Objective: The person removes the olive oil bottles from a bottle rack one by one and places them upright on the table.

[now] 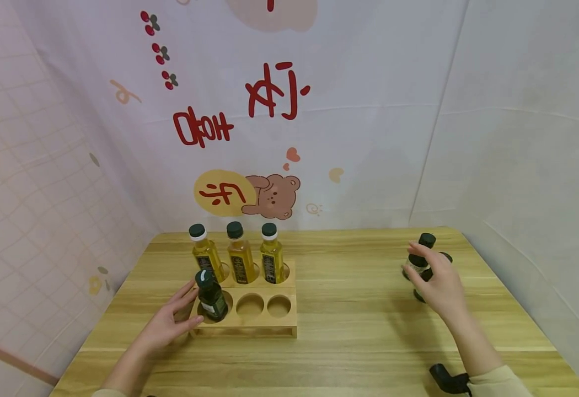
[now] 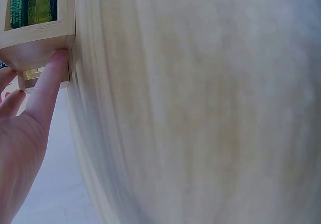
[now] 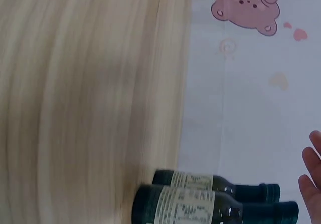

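A wooden rack (image 1: 269, 322) with two rows of holes stands on the table's left half. Three yellow oil bottles (image 1: 240, 259) fill its back row. A dark green bottle (image 1: 212, 298) sits in the front left hole. My left hand (image 1: 189, 306) lies flat against the rack's left end, fingers straight; in the left wrist view a fingertip (image 2: 59, 58) presses the rack's (image 2: 40, 35) lower corner. At the right, two dark bottles (image 1: 422, 252) stand together. My right hand (image 1: 425, 278) hovers just in front of them, fingers spread; its fingertips (image 3: 312, 184) stay apart from the bottles (image 3: 200, 204).
The two other front holes (image 1: 264, 305) of the rack hold nothing. The wooden table (image 1: 359, 314) is backed closely by a printed cloth (image 1: 279, 138) and side walls. A black strap piece (image 1: 448, 377) shows at my right wrist.
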